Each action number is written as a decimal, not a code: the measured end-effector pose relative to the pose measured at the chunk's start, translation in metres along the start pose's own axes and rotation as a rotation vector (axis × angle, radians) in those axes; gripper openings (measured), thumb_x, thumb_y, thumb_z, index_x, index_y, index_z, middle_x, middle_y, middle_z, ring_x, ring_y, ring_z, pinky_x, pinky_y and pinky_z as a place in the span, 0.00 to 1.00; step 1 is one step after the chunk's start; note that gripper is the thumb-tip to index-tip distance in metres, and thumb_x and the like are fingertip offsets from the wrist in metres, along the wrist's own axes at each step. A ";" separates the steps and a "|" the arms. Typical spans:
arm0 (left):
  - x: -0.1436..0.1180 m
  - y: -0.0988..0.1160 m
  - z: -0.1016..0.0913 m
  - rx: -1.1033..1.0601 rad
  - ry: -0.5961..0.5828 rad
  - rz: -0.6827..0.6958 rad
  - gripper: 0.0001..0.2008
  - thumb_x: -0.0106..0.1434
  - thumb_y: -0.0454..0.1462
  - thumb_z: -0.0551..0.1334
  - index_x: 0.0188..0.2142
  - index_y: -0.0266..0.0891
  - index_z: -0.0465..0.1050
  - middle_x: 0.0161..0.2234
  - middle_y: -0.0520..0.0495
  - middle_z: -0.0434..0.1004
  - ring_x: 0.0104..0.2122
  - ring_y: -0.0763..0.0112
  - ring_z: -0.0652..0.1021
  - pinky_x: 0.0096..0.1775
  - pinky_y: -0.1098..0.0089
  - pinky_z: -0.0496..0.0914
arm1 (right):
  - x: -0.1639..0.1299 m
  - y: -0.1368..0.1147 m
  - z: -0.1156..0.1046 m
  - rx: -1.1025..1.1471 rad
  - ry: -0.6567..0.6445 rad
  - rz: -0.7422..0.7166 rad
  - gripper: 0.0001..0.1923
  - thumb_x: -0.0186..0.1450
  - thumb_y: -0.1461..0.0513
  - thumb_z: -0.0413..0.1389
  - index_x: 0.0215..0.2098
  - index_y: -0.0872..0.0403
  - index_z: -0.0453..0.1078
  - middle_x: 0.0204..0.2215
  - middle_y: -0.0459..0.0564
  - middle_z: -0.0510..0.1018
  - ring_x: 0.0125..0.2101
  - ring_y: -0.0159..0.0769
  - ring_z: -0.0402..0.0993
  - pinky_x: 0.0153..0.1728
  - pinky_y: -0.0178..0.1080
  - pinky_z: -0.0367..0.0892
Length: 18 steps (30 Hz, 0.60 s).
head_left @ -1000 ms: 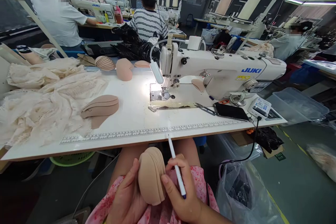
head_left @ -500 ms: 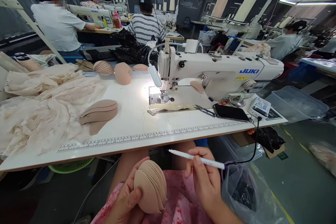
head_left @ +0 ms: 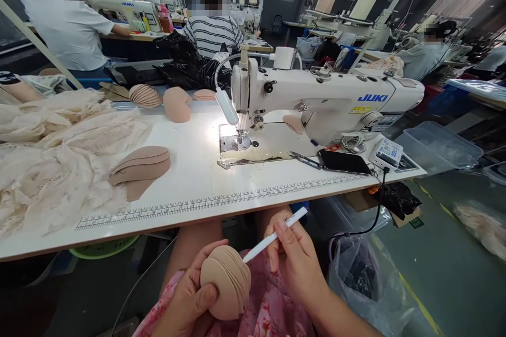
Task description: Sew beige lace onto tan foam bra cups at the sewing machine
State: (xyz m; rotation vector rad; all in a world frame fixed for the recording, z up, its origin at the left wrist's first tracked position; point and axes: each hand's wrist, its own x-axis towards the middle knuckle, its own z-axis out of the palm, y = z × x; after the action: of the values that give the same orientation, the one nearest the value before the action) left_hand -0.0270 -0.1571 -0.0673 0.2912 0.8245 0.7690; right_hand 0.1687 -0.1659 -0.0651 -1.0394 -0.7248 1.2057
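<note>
The left hand [head_left: 190,300] is curled shut around a stack of nested foam bra cups [head_left: 226,281], thumb pressed over the front face and fingers behind, held in the lap below the near edge of the bench [head_left: 205,189]. The right hand [head_left: 294,258], just beside the stack on its right, pinches a white marking pen [head_left: 274,236] between thumb and fingertips; the pen slants down to the left and its tip meets the upper edge of the stack.

To mark well, the thumb should likely keep the cups squeezed so the layers do not fan apart, with the edges aligned where the tip lands. A light, short stroke seems best, since foam dents and drags under pressure. Resting the right wrist on the pink floral fabric [head_left: 269,316] under both hands would probably steady the pen.

Ahead of the hands lie more foam cups [head_left: 140,164], cream lace fabric [head_left: 59,168] and the JUKI sewing machine [head_left: 324,100].
</note>
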 end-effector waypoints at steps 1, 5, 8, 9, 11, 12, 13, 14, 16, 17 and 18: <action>0.000 0.000 0.000 -0.006 -0.005 -0.003 0.41 0.45 0.42 0.83 0.58 0.47 0.73 0.46 0.43 0.82 0.42 0.55 0.81 0.43 0.64 0.75 | 0.001 -0.001 0.001 0.022 0.016 -0.011 0.18 0.77 0.49 0.52 0.34 0.50 0.65 0.14 0.37 0.68 0.18 0.29 0.59 0.26 0.34 0.56; 0.001 0.001 -0.001 -0.008 -0.025 0.005 0.38 0.47 0.42 0.82 0.56 0.45 0.74 0.46 0.42 0.81 0.41 0.56 0.81 0.43 0.62 0.76 | 0.000 -0.008 0.003 0.062 0.107 -0.113 0.19 0.78 0.50 0.52 0.32 0.50 0.63 0.12 0.35 0.62 0.17 0.28 0.54 0.25 0.34 0.54; 0.004 0.000 -0.007 0.008 -0.037 0.002 0.37 0.48 0.42 0.82 0.57 0.45 0.74 0.45 0.42 0.81 0.40 0.57 0.81 0.42 0.63 0.76 | -0.004 -0.011 0.003 0.049 0.122 -0.155 0.19 0.79 0.50 0.50 0.32 0.49 0.62 0.12 0.33 0.59 0.15 0.27 0.49 0.21 0.34 0.50; 0.005 -0.001 -0.008 0.011 -0.055 -0.004 0.38 0.48 0.42 0.82 0.57 0.45 0.74 0.45 0.42 0.81 0.41 0.56 0.81 0.42 0.63 0.76 | -0.005 -0.011 0.003 0.041 0.123 -0.157 0.19 0.79 0.50 0.50 0.32 0.49 0.62 0.12 0.33 0.59 0.14 0.27 0.48 0.20 0.34 0.50; 0.006 -0.002 -0.011 0.013 -0.095 -0.014 0.38 0.48 0.42 0.82 0.58 0.45 0.74 0.46 0.41 0.81 0.41 0.55 0.81 0.42 0.62 0.76 | -0.007 -0.010 0.003 0.004 0.117 -0.156 0.18 0.79 0.50 0.49 0.34 0.49 0.62 0.13 0.33 0.59 0.15 0.27 0.51 0.20 0.33 0.51; 0.006 -0.002 -0.012 0.012 -0.105 -0.016 0.38 0.48 0.42 0.82 0.57 0.44 0.74 0.46 0.41 0.80 0.41 0.55 0.81 0.42 0.62 0.76 | -0.007 -0.009 0.004 -0.022 0.112 -0.154 0.18 0.79 0.50 0.49 0.34 0.49 0.62 0.13 0.34 0.60 0.15 0.27 0.52 0.20 0.33 0.53; 0.006 -0.002 -0.012 0.011 -0.107 -0.016 0.38 0.48 0.42 0.82 0.57 0.44 0.74 0.47 0.41 0.80 0.41 0.56 0.80 0.43 0.62 0.76 | -0.008 -0.008 0.004 -0.047 0.105 -0.152 0.17 0.80 0.51 0.48 0.34 0.49 0.62 0.13 0.34 0.60 0.15 0.27 0.54 0.21 0.33 0.53; 0.006 -0.002 -0.012 0.012 -0.100 -0.014 0.38 0.47 0.42 0.82 0.57 0.44 0.75 0.46 0.41 0.80 0.42 0.56 0.80 0.43 0.63 0.76 | -0.008 -0.006 0.004 -0.066 0.098 -0.151 0.17 0.80 0.51 0.48 0.35 0.49 0.62 0.14 0.34 0.61 0.15 0.27 0.55 0.20 0.33 0.53; 0.006 -0.002 -0.011 0.018 -0.083 -0.011 0.37 0.47 0.42 0.82 0.56 0.44 0.75 0.46 0.41 0.81 0.42 0.57 0.80 0.43 0.64 0.76 | -0.009 -0.005 0.005 -0.078 0.089 -0.153 0.17 0.80 0.51 0.48 0.36 0.49 0.62 0.15 0.35 0.61 0.15 0.27 0.56 0.18 0.32 0.53; 0.006 -0.002 -0.011 0.024 -0.087 -0.013 0.37 0.47 0.42 0.82 0.56 0.44 0.76 0.46 0.41 0.81 0.42 0.57 0.80 0.43 0.64 0.76 | -0.009 -0.005 0.006 -0.074 0.082 -0.156 0.16 0.80 0.51 0.47 0.36 0.49 0.62 0.15 0.35 0.61 0.15 0.27 0.56 0.18 0.31 0.52; 0.006 -0.002 -0.011 0.031 -0.100 -0.016 0.37 0.47 0.43 0.82 0.56 0.44 0.76 0.47 0.40 0.81 0.42 0.56 0.80 0.44 0.64 0.76 | -0.009 -0.004 0.007 -0.072 0.077 -0.161 0.16 0.80 0.51 0.47 0.36 0.49 0.62 0.16 0.35 0.61 0.15 0.27 0.56 0.18 0.31 0.53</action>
State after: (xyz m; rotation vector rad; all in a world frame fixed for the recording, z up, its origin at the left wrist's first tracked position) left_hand -0.0319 -0.1546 -0.0793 0.3473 0.7436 0.7214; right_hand 0.1621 -0.1733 -0.0577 -1.0603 -0.7804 1.0027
